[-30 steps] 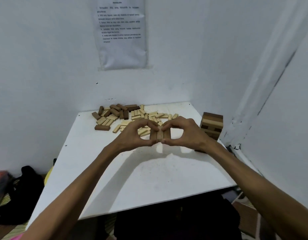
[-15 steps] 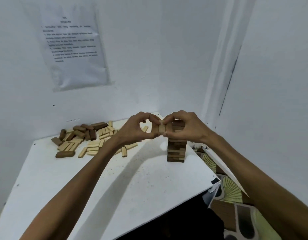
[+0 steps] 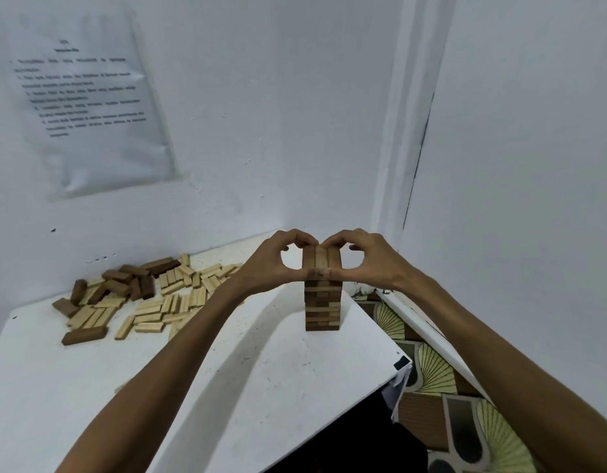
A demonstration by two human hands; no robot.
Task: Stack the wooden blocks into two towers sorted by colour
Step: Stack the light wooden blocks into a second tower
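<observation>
Blocks [image 3: 322,260] pinched atop tower [image 3: 322,308] — beside table edge [image 3: 371,323].

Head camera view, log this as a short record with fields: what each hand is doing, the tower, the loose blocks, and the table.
left hand: pinches the left side of the row of three blocks
right hand: pinches its right side
row of three blocks: side by side, at the top of the tower; fully set down or not, cannot tell
tower: upright, near the right edge of the table
loose blocks: dark and light, scattered far left by the wall
</observation>
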